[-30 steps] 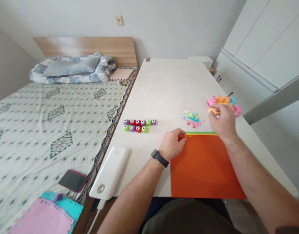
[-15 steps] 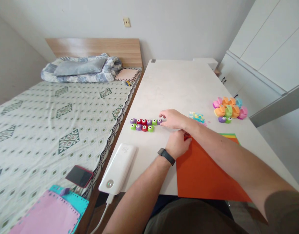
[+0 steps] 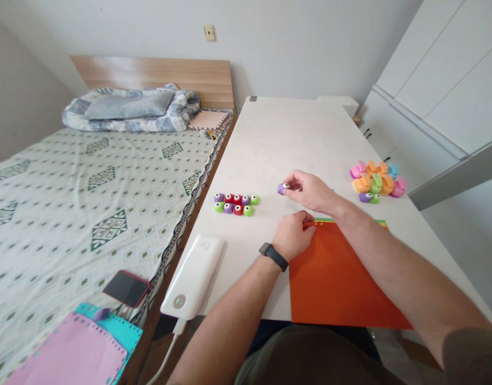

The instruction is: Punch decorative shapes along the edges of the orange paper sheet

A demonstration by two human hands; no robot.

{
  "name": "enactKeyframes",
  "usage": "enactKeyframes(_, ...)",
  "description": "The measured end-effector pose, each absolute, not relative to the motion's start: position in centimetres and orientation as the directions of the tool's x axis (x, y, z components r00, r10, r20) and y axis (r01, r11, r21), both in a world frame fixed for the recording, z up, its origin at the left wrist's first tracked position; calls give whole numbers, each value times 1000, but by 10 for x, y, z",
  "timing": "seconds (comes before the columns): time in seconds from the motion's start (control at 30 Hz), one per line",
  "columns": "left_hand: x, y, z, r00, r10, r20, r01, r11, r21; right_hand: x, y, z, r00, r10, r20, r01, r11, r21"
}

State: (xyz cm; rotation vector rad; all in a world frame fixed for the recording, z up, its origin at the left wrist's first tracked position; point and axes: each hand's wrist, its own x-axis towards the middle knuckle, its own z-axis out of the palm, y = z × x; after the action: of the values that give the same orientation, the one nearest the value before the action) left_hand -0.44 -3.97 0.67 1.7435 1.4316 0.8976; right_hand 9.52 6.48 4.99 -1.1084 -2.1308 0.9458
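Observation:
My right hand point(image 3: 310, 191) pinches a small purple craft punch point(image 3: 281, 189) with a white button, held just above the table to the right of the punch rows. My left hand point(image 3: 294, 235) is closed on the top left corner of an orange sheet of paper point(image 3: 342, 283). Green and yellow edges of other sheets show along its far side. Small yellow bits lie by the left fingertips. To the left, purple, red and green craft punches point(image 3: 237, 209) stand in two rows. The right hand and forearm hide most of the paper cutouts behind them.
Larger colourful punches point(image 3: 376, 183) cluster at the table's right side. A white power bank point(image 3: 193, 278) with a cable lies near the left edge. On the bed point(image 3: 69, 214) rest a phone point(image 3: 127, 287) and pink punched paper point(image 3: 73, 350) over teal paper.
My right hand went from the right-hand punch cluster to the left rows, took the purple punch off the end and carried it rightward. The left hand stays at the paper's corner.

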Motion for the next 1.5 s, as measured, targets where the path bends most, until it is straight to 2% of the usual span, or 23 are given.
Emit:
enactKeyframes(0.1, -5, -39, 7, 135, 989, 69, 495, -127, 860, 138, 58, 52, -464, 875, 138, 333, 316, -889)
enactKeyframes(0.17, -6, -39, 7, 125, 991, 54, 499, -110, 859, 167, 53, 51, -462, 881, 105, 304, 269, -914)
enactKeyframes(0.4, -6, -37, 7, 116, 993, -1, 510, -59, 858, 228, 36, 32, -554, 831, -47, 459, 257, -850)
enactKeyframes(0.63, -4, -36, 11, 118, 993, -21, 502, -41, 864, 236, 32, 12, -520, 853, -43, 511, 271, -816)
enactKeyframes(0.83, -4, -36, 10, 119, 992, -38, 502, -27, 864, 233, 24, 21, -521, 854, 6, 554, 343, -759)
enactKeyframes(1.37, -3, -36, 12, 115, 992, -46, 504, -18, 864, 230, 20, 22, -567, 823, 28, 523, 387, -760)
enactKeyframes(1.5, -3, -36, 12, 112, 993, -29, 496, -31, 868, 229, 20, 18, -591, 806, 32, 540, 425, -727)
